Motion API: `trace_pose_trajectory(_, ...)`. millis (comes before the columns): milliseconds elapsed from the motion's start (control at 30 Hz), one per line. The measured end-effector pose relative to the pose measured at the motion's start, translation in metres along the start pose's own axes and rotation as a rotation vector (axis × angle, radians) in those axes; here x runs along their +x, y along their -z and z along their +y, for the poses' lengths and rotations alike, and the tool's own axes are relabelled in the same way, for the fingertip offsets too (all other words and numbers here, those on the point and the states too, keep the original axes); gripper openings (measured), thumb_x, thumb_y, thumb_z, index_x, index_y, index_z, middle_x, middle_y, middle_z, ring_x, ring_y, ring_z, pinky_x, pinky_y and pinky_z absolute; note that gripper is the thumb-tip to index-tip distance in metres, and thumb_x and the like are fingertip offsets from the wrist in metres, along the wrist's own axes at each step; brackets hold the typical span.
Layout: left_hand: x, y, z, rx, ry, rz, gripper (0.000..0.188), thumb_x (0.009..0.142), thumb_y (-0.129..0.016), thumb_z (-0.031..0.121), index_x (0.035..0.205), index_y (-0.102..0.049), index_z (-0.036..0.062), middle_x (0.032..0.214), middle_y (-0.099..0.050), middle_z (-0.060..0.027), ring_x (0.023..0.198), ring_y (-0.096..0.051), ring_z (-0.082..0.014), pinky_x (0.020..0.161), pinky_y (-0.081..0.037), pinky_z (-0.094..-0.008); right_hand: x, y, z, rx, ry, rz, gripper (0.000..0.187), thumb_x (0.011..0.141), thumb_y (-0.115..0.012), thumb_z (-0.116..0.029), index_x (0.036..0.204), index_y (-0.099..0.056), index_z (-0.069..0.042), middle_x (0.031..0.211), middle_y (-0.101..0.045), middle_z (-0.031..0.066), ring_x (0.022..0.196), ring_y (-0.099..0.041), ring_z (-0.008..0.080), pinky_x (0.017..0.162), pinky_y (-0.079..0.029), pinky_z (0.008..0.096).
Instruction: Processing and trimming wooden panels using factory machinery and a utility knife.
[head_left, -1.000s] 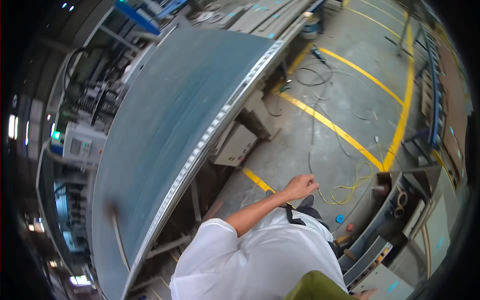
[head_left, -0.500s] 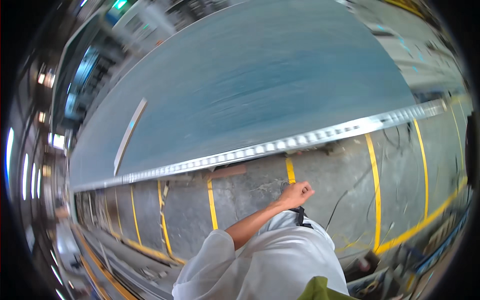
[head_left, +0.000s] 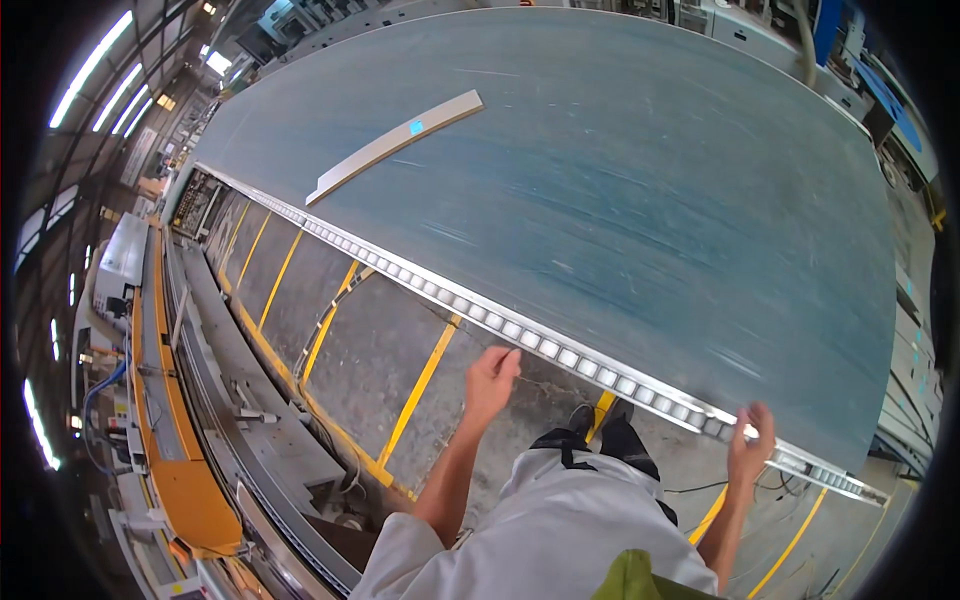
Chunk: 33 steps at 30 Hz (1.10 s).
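In front of me stretches a wide grey-blue table [head_left: 620, 170], and a rail of white rollers [head_left: 512, 330] runs along its near edge. A long, narrow pale strip [head_left: 365, 158] with a small cyan patch lies on the table, left of its middle. My left hand [head_left: 492, 383] hovers just short of the rail, its fingers loosely curled and nothing visible in them. At the rail's right part is my right hand [head_left: 752, 445], thumb and fingers apart and nothing visible between them; whether it touches the rail I cannot tell.
To the left runs a long machine with an orange beam [head_left: 165, 370] and metal rails. Yellow lines [head_left: 418, 395] cross the grey floor between it and the table. A cable track [head_left: 325, 325] lies on that floor. Machine cabinets [head_left: 740, 35] stand beyond the table's far edge.
The view has swung to the left, and the strip now appears farther up and nearer the middle. My right hand has come into view at the rail. My left hand appears farther left.
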<state>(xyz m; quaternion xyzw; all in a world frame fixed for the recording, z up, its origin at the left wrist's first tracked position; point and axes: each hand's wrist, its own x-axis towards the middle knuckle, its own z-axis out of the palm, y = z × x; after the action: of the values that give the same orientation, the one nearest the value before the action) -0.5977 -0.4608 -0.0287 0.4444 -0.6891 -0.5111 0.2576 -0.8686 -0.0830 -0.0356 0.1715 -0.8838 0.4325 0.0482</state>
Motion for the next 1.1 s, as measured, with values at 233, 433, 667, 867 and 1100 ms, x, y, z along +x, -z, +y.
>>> trace_pose_trajectory(233,-0.025,-0.015,-0.007,-0.138,0.171,0.112,0.023,0.098,-0.067,0.021,0.098,-0.068,-0.0022,0.076,-0.068,-0.0041,0.071,-0.063,-0.0092,0.066,-0.051,-0.0254,0.106,-0.105,-0.08,0.134,0.223,-0.332,0.026,0.089,-0.074,-0.013,0.109,-0.065,0.002,0.102,-0.071,0.0187,0.093,-0.07,0.0307,0.084,-0.054,0.0391)
trace_pose_trajectory(433,-0.028,0.02,-0.019,-0.195,0.274,0.23,0.024,0.1,-0.065,0.022,0.099,-0.067,-0.0014,0.079,-0.069,-0.0039,0.074,-0.064,-0.0097,0.069,-0.051,-0.0257,0.155,-0.209,-0.155,0.099,0.52,-0.561,0.044,0.08,-0.082,-0.024,0.113,-0.066,0.0,0.102,-0.07,0.0172,0.091,-0.068,0.0326,0.082,-0.054,0.0408)
trace_pose_trajectory(667,0.014,0.104,-0.081,-0.171,0.377,0.329,0.026,0.1,-0.065,0.023,0.099,-0.067,-0.0031,0.082,-0.071,-0.0065,0.077,-0.068,-0.0124,0.072,-0.053,-0.027,0.193,-0.408,-0.287,-0.082,0.707,-0.682,0.07,0.072,-0.087,-0.037,0.127,-0.061,-0.002,0.124,-0.064,0.0191,0.11,-0.063,0.039,0.092,-0.052,0.0459)
trace_pose_trajectory(867,0.045,0.205,-0.122,-0.191,0.38,0.484,0.022,0.098,-0.066,0.019,0.099,-0.068,-0.0026,0.082,-0.07,-0.0056,0.076,-0.067,-0.0113,0.071,-0.053,-0.0266,0.23,-0.564,-0.389,-0.324,0.835,-0.72,0.099,0.064,-0.091,-0.039,0.145,-0.046,-0.003,0.148,-0.047,0.0195,0.135,-0.046,0.0393,0.108,-0.044,0.0467)
trace_pose_trajectory(1100,0.028,0.261,-0.149,-0.197,0.462,0.634,0.021,0.099,-0.066,0.019,0.097,-0.067,-0.0018,0.08,-0.069,-0.0055,0.074,-0.066,-0.0114,0.07,-0.052,-0.0259,0.266,-0.641,-0.423,-0.462,0.985,-0.839,0.127,0.05,-0.095,-0.048,0.152,-0.036,-0.002,0.155,-0.038,0.0223,0.145,-0.035,0.0389,0.119,-0.032,0.0501)
